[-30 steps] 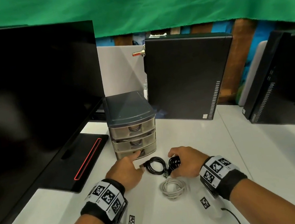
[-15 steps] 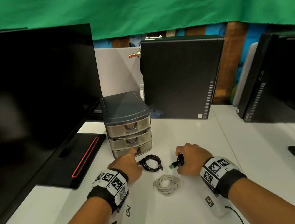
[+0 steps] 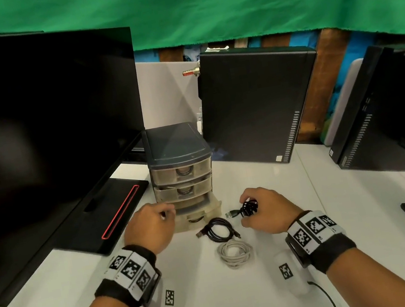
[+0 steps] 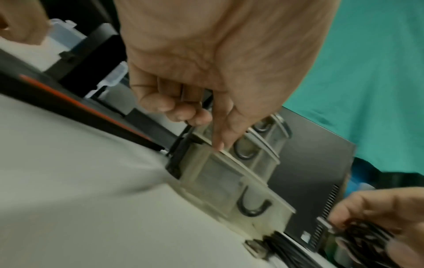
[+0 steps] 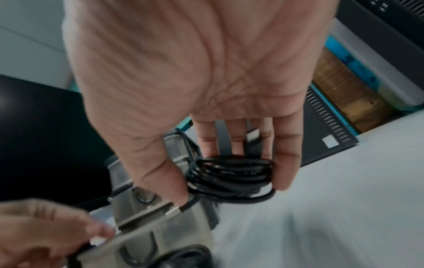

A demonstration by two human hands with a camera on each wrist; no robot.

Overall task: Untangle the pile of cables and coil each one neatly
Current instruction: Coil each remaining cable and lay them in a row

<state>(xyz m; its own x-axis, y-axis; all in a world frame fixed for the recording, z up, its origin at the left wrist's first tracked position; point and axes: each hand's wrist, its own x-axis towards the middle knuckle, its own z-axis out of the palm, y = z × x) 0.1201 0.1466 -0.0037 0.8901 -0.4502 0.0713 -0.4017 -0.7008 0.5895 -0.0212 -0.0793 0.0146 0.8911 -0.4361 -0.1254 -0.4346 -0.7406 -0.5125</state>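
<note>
My right hand (image 3: 262, 210) grips a small coiled black cable (image 3: 248, 207), its USB plug (image 3: 233, 214) sticking out to the left; in the right wrist view the thumb and fingers (image 5: 283, 163) wrap the coil (image 5: 229, 174). A second black coil (image 3: 219, 230) and a white coil (image 3: 235, 253) lie on the white table between my hands. My left hand (image 3: 152, 228) is at the pulled-out bottom drawer (image 3: 201, 211) of a small drawer unit (image 3: 176, 147). Its index fingertip (image 4: 219, 145) touches the drawer rim (image 4: 231, 159), the other fingers curled.
A large black monitor (image 3: 31, 128) and its base (image 3: 105, 218) fill the left side. A black computer tower (image 3: 255, 107) stands behind the drawers, another tower (image 3: 389, 108) at the right. A green cloth hangs across the back.
The bottom drawer has slid out toward me under my left hand. My right hand has carried its black coil up and to the right, away from the coil on the table.
</note>
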